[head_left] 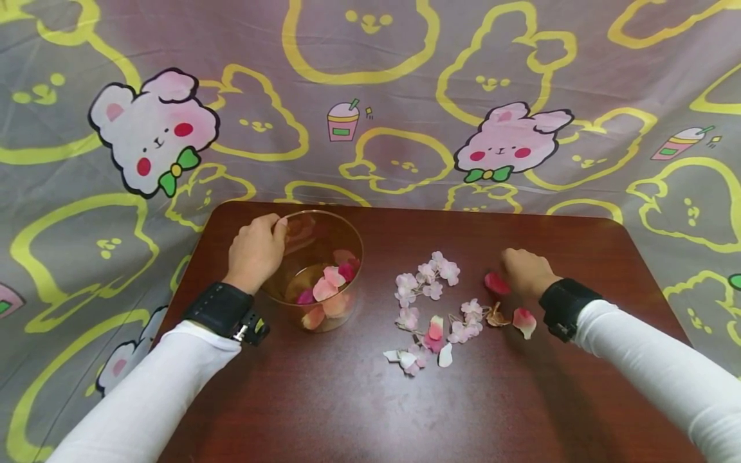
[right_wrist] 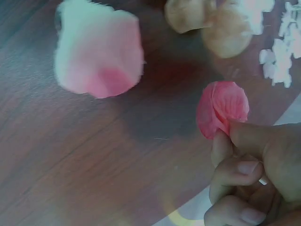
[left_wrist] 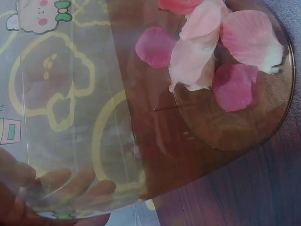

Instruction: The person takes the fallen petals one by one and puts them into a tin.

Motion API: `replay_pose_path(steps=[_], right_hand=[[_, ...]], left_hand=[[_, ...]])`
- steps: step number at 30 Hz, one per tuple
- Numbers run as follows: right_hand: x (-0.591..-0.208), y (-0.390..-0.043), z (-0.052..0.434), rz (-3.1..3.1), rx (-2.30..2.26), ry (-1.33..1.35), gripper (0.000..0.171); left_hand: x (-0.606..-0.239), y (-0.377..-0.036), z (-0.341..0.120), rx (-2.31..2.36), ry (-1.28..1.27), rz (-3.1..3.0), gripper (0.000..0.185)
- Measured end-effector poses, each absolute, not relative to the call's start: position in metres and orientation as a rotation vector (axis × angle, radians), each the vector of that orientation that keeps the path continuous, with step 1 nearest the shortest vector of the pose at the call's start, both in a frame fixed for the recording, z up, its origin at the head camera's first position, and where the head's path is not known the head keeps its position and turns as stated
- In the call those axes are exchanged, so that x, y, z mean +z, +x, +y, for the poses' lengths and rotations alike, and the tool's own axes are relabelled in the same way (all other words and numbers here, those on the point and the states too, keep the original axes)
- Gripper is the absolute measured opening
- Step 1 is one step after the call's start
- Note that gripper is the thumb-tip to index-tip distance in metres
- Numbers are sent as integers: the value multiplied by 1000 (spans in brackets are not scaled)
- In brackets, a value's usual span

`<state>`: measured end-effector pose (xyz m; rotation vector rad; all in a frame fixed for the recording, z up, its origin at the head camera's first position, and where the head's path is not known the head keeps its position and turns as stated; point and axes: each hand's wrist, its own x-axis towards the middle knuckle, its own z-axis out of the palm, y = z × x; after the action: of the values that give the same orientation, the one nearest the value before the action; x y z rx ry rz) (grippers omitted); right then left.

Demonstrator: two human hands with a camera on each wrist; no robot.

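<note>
Several petals (head_left: 328,287) are already lying in the translucent bowl (head_left: 327,239) | our left hand (head_left: 256,253) is gripping its rim | our right hand (head_left: 525,270) is pinching a red petal (right_wrist: 222,104) over the worktop (head_left: 347,411) | we are seemingly standing partway: loose petals (head_left: 525,321) and pale blossoms (head_left: 407,287) are lying outside

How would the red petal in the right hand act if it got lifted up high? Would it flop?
The red petal would probably bend a bit, since it creases where the right hand pinches it. It looks thin, so it's likely very light. Only its edge is pinched, so the loose part might flutter.
</note>
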<state>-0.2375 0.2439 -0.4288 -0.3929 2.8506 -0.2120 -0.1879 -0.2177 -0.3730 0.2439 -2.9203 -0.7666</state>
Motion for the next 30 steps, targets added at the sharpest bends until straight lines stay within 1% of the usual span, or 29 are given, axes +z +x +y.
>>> replay_pose_path(steps=[5,13,30], right_hand=[[-423,-238,232,2867,-243,-436,19],[-414,-234,207,2829,-352,-515,4],[-390,-217,161,2816,-524,-654,2]], left_hand=[[-373,-188,-218,-763,243,-2917,37],[-372,-188,-217,-763,241,-2920,36],[-371,-188,-217,-762,247,-2926,36]])
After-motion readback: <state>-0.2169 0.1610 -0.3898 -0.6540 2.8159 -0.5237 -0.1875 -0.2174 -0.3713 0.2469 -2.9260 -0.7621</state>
